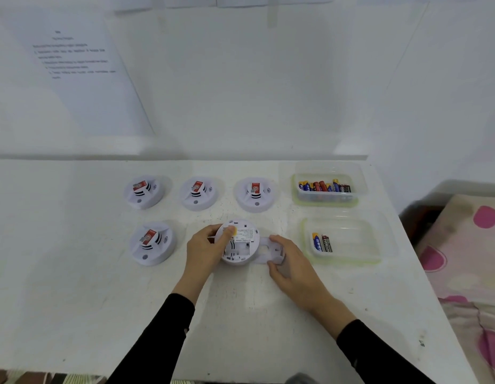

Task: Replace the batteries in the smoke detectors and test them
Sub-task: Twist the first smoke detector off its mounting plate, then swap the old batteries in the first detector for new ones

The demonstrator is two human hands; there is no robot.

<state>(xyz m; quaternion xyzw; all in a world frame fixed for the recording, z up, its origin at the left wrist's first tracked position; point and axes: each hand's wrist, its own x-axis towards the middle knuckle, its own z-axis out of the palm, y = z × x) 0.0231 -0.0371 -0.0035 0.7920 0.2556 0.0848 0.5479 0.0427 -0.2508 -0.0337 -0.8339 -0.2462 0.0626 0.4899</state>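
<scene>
Standing against a white wall [240, 92], the scuffed table [74, 300] bears the left hand [203, 252] gripping a detector [242, 245], the right hand [293, 266] holding its plate [264, 250].

White table [102, 300], top scuffed and speckled.

Back row, left to right: three smoke detectors face up, namely left detector [144, 192], middle detector [198, 193] and right detector [255, 194], each with a red label. Then a clear tub [326, 200] with mixed batteries [324, 187].

Front row, left to right: fourth detector [152, 242], face up. Overturned detector [242, 245], underside up. Mounting plate [260, 259] just beside it. Second tub [349, 261] with two batteries [322, 242] side by side.
</scene>
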